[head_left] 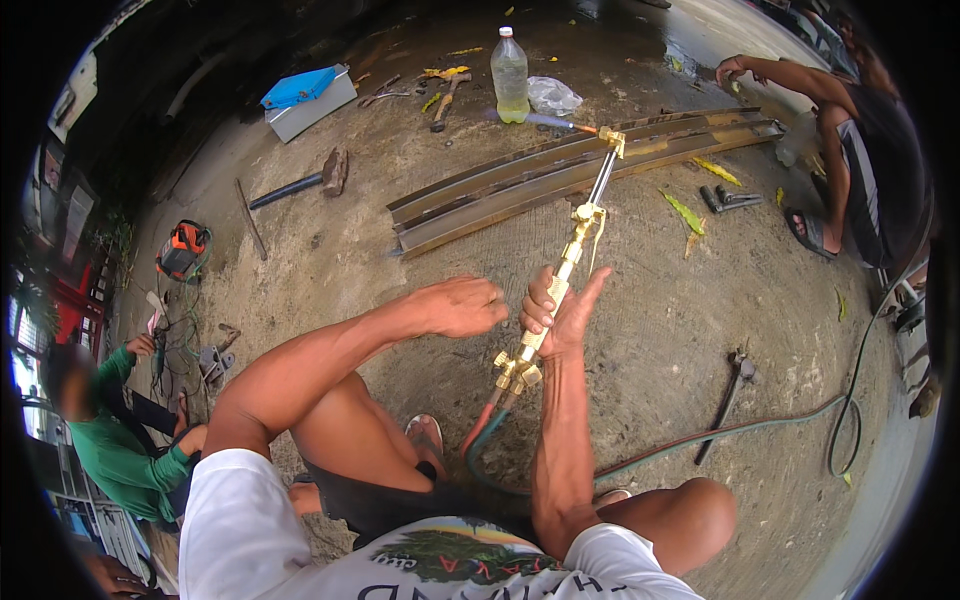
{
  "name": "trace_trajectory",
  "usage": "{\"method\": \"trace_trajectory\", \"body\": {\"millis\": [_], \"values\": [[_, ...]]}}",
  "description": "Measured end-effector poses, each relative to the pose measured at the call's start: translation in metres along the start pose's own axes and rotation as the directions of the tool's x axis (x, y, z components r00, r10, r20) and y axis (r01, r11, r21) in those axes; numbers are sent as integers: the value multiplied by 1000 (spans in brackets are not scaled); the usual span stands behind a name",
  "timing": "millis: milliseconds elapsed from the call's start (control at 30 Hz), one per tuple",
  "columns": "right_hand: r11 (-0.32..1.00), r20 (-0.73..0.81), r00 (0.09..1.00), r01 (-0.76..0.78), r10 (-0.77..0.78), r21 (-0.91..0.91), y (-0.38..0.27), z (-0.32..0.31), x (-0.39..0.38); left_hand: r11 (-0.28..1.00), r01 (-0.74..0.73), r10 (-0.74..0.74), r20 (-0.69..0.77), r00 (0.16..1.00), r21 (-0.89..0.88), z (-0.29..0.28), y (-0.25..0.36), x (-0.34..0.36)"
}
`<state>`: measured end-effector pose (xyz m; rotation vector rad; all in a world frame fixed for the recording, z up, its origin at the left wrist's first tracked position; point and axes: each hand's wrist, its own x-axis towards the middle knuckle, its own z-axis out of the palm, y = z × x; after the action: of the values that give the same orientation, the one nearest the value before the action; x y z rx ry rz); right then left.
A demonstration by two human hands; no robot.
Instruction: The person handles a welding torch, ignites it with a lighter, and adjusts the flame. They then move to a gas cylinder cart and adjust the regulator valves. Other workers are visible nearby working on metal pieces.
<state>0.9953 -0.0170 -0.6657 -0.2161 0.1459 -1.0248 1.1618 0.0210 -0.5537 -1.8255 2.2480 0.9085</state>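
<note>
My right hand is wrapped round the ribbed handle of a brass cutting torch, thumb sticking out to the side. From the torch's head a pale blue flame streams left, passing beyond two long steel angle bars on the concrete. Red and green hoses run from the valves at its lower end. Just left of the handle, my left hand is closed in a fist, back of the hand upward. Anything inside it is hidden. Behind the flame stands a plastic bottle with yellowish liquid.
A hammer, a sledgehammer and a grey toolbox with blue lid lie beyond. Another hammer rests by the hoses at right. One person squats at far right; another in a green top sits at left.
</note>
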Motion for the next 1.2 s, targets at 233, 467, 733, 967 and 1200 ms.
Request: {"method": "trace_trajectory", "body": {"millis": [233, 467, 733, 967, 1200], "values": [[1000, -28, 999, 19, -19, 4, -6, -2, -2, 964, 216, -104, 529, 842, -155, 8, 13, -5], [998, 6, 998, 58, -58, 17, -9, 1, -5, 946, 231, -79, 526, 847, -228, 9, 16, -3], [997, 32, 997, 69, -70, 30, -9, 1, -6, 925, 232, -41, 528, 848, -302, 15, 8, 0], [999, -2, 999, 49, -49, 22, -8, 1, -6, 926, 235, -45, 531, 846, -296, 14, 9, 0], [999, -2, 999, 37, -37, 30, -7, -3, -4, 916, 210, 16, 556, 831, -342, 16, 3, 3]]}}
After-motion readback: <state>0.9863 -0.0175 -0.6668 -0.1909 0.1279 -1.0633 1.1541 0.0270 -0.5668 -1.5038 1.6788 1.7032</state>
